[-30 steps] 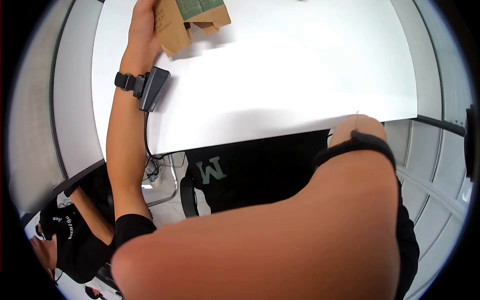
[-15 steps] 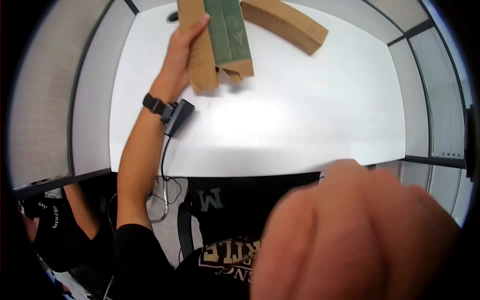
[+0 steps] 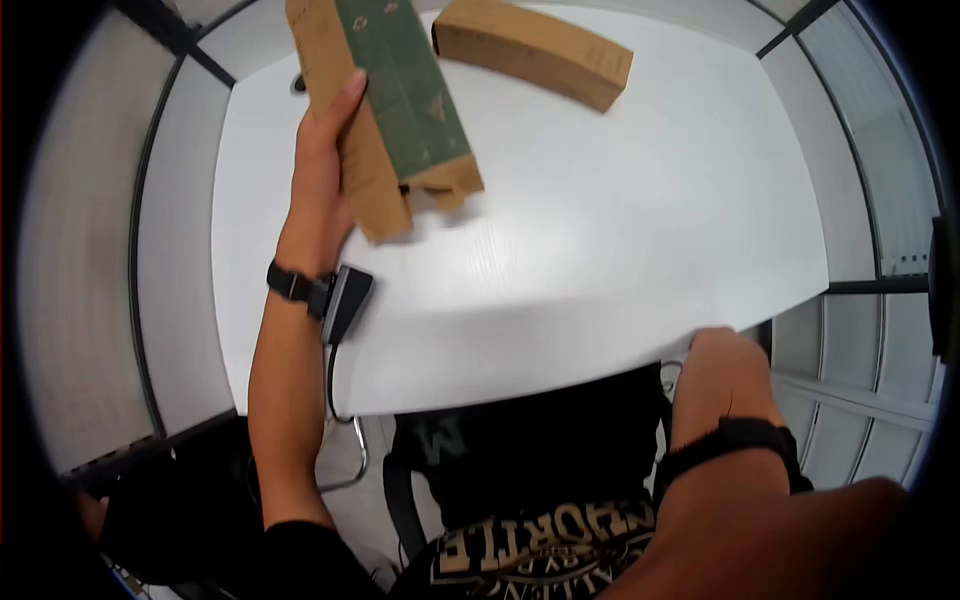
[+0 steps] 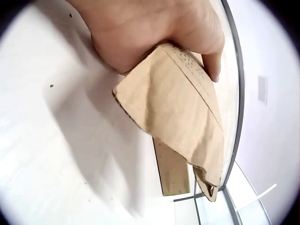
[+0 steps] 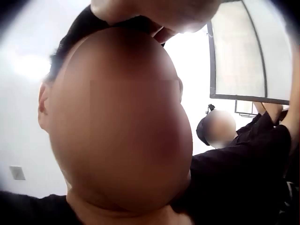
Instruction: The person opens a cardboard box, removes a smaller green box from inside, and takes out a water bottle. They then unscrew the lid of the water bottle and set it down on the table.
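Note:
My left hand (image 3: 325,150) grips a long cardboard box (image 3: 415,100), brown with a green panel, over the left part of the white table. Its thumb lies along the brown side by the green panel. The near end of the box has loose, torn-looking flaps. From the left wrist view, the hand (image 4: 154,33) is above the box's brown end flap (image 4: 173,103). My right hand (image 5: 154,11) is raised to the front of the head in the right wrist view; its fingers are mostly cut off by the frame, so I cannot tell how they lie.
A second brown cardboard box (image 3: 535,50) lies at the back of the white table (image 3: 600,220). Low partition panels enclose the table's sides and back. A black chair (image 3: 520,435) stands at the front edge. Another person (image 5: 239,145) is behind in the right wrist view.
The head view has shifted, bringing the second box and more table into sight. My left hand still holds the green-and-brown box. The blurred right hand has left the head view.

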A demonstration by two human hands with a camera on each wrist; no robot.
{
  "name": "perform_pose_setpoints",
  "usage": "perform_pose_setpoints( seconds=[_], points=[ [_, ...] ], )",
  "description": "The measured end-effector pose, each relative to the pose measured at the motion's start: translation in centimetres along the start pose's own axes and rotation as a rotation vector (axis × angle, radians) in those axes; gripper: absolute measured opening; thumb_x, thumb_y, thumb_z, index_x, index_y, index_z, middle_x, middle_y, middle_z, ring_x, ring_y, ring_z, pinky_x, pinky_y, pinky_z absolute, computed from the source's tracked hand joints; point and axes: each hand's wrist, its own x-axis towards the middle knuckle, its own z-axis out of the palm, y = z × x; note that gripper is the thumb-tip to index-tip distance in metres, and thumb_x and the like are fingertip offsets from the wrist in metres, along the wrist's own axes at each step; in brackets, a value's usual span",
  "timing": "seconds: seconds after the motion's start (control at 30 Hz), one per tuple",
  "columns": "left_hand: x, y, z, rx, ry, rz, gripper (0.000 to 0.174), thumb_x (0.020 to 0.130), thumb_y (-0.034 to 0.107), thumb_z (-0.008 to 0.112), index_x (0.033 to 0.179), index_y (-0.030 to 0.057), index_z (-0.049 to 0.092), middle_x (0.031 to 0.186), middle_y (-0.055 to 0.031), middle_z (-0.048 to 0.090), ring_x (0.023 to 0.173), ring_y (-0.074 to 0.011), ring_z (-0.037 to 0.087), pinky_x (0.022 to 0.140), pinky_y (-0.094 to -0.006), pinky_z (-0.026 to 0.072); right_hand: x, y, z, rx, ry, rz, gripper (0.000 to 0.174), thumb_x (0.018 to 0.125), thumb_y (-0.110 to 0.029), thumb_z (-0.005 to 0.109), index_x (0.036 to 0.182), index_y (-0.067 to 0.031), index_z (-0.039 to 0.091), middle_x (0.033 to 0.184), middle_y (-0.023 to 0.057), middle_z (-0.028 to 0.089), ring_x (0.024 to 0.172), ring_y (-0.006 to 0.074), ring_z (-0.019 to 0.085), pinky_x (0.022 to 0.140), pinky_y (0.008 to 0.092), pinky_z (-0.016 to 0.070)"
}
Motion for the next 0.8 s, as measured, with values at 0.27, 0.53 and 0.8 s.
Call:
perform_pose_setpoints(
  seconds=[0.27, 0.53, 0.8],
  points=[
    [0.7, 0.1, -0.8, 0.005, -0.076, 0.010, 0.052, 0.101, 0.036, 0.070, 0.135, -0.0008, 0.056, 0.121, -0.0115, 0.068, 0.103, -0.0163, 0.071, 0.086, -0.0296, 0.0614, -0.9, -0.1, -0.1, 0.013, -0.001, -0.007, 0.035, 0.106, -0.030, 0.055, 0.102, 0.0016, 0.071, 0.091, 0.0085, 0.073, 0.079, 0.0201, 0.069, 0.076, 0.0315, 0.0542],
    [-0.1, -0.1, -0.7, -0.016, -0.088, -0.017, 0.047, 0.102, 0.034, 0.070, 0.133, 0.0001, 0.059, 0.119, -0.0091, 0.068, 0.104, -0.0166, 0.070, 0.089, -0.0309, 0.0601, -0.2, 0.1, 1.3, 0.021, -0.004, 0.034, 0.036, 0.107, -0.029, 0.054, 0.102, 0.0025, 0.071, 0.091, 0.0095, 0.073, 0.080, 0.0209, 0.070, 0.077, 0.0321, 0.0548],
    [0.6, -1.1, -1.7, 0.018, -0.027, 0.032, 0.046, 0.102, 0.037, 0.069, 0.133, 0.0039, 0.059, 0.119, -0.0088, 0.070, 0.106, -0.0193, 0.070, 0.090, -0.0379, 0.0598, -0.1, 0.9, 0.9, 0.158, -0.083, 0.022, 0.037, 0.107, -0.028, 0.053, 0.102, 0.0034, 0.071, 0.092, 0.0105, 0.074, 0.081, 0.0217, 0.071, 0.077, 0.0326, 0.0555]
  ],
)
